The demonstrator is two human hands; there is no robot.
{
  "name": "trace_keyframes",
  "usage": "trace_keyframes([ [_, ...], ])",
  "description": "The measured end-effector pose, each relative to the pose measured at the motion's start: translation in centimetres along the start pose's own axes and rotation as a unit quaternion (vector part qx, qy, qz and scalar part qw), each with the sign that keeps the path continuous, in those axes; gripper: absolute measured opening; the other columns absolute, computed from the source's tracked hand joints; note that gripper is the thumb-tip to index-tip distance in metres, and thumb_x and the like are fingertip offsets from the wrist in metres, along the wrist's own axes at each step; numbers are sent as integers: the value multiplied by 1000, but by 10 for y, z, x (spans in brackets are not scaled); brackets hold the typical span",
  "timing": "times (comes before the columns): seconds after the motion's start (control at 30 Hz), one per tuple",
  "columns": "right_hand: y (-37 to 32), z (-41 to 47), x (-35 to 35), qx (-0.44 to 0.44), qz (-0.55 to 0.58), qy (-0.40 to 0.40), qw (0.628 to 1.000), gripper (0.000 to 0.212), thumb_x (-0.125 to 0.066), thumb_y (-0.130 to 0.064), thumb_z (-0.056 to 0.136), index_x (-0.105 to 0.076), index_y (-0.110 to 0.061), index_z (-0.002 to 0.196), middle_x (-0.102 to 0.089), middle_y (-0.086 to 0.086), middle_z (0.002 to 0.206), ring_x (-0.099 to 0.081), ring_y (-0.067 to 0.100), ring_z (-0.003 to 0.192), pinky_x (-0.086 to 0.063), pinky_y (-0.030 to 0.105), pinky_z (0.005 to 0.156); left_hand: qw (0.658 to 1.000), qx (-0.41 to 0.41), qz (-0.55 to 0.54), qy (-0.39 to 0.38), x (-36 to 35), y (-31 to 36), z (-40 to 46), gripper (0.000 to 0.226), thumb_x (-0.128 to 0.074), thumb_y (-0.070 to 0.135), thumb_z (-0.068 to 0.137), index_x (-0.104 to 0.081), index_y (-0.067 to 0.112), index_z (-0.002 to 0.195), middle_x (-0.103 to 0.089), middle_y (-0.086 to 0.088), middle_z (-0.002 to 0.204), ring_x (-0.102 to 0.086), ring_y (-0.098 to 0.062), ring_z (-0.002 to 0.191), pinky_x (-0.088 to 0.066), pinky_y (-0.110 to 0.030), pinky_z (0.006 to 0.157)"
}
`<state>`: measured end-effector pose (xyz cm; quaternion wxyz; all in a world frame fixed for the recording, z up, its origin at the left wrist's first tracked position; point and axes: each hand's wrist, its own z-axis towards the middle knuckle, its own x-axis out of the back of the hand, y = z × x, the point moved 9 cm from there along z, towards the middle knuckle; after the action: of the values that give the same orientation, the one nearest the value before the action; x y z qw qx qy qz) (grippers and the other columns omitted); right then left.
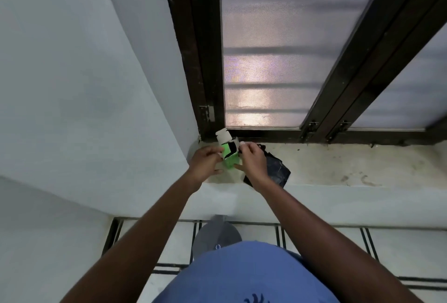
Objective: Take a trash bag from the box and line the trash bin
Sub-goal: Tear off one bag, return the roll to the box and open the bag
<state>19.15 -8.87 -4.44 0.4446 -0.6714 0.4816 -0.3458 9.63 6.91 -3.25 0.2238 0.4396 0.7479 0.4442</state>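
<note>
While left hand [205,161] grips green box [229,157], flap open, right hand [254,160] apparently pinching inside.

both arms outstretched, left grip [205,161] closed, right grip [252,161] pinching

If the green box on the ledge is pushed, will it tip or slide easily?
The green box looks like thin, probably light cardboard with an open flap. It would likely slide or tip easily. The left hand steadies it.

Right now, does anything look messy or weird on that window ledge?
Somewhat. The ledge is stained and grimy, and a crumpled black bag lies on it beside the green box, partly under the right hand.
</note>
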Motion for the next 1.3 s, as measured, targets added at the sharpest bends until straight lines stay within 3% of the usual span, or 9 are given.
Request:
trace_keyframes([
  [0.17, -3, 1, 1, 50, -92, -27, 994, 27, -78, -29, 103, -70, -22, 128, -76, -5, 122, -75, 17, 115, -68, 51, 96, 997, -44, 55, 28, -1, 4, 10, 17, -66, 9, 105, -77, 17, 115, -72, -8, 129, -73, -25, 114, -69, -40, 84],
  [0.33, -6, 5, 0, 51, -97, -70, 992, 36, -74, -20, 107, -64, -17, 142, -70, -3, 123, -73, 17, 109, -70, 35, 75, 999, -10, 42, 25, -3, 2, 21, 29, -67, 6, 102, -64, 16, 129, -71, -11, 129, -75, -26, 106, -68, -42, 81],
  [0.5, -8, 10, -1, 40, -68, -95, 992, 53, -71, -12, 107, -57, -29, 156, -73, 0, 120, -75, 19, 111, -71, 41, 83, 999, -11, 29, -27, -12, 9, 27, 33, -57, -2, 106, -72, 23, 123, -70, -10, 131, -75, -25, 103, -67, -37, 74],
  [0.6, -9, 12, -1, 42, -75, -104, 991, 51, -66, -8, 107, -60, -26, 154, -74, 7, 124, -77, 25, 114, -71, 46, 88, 998, -38, 36, -20, -12, 11, 29, 33, -56, -6, 106, -75, 21, 103, -74, -12, 130, -77, -25, 105, -68, -36, 76],
  [0.83, -15, 11, 1, 22, -97, -141, 985, 31, -68, -28, 108, -69, -20, 138, -74, 9, 130, -78, 27, 116, -71, 46, 88, 994, -76, 77, 13, -5, 10, 34, 28, -64, -2, 103, -78, 22, 100, -77, -9, 123, -76, -30, 114, -68, -47, 91],
  [0.93, -23, 11, 7, 81, -223, -135, 962, 43, -85, -36, 97, -66, -24, 134, -74, 0, 127, -76, 21, 114, -70, 48, 90, 992, -91, 81, 20, -3, 13, 31, 28, -71, -2, 100, -80, 25, 97, -78, -5, 119, -75, -27, 115, -67, -44, 95],
  [1.1, -49, 4, 6, 198, -393, -139, 887, 59, -81, -42, 101, -57, -36, 153, -69, -10, 131, -70, 14, 114, -64, 40, 92, 992, -102, 71, 35, -11, 7, 10, 32, -79, 2, 93, -73, 22, 117, -74, 8, 117, -71, -20, 118, -53, -17, 79],
  [1.2, -59, 2, 1, 249, -467, -142, 837, 52, -77, -47, 102, -63, -35, 150, -67, -5, 135, -66, 16, 115, -61, 43, 94, 980, -104, 168, 19, -30, -9, 0, 59, -89, 28, 90, -60, 19, 140, -65, 9, 126, -64, -16, 112, -49, -20, 77],
  [1.3, -66, 2, -5, 267, -513, -154, 801, 52, -75, -49, 102, -64, -32, 149, -69, -4, 136, -68, 19, 117, -60, 43, 94, 965, -138, 220, 29, -43, -12, -4, 54, -87, 38, 91, -65, 18, 136, -69, 6, 116, -66, -17, 102, -50, -28, 78],
])
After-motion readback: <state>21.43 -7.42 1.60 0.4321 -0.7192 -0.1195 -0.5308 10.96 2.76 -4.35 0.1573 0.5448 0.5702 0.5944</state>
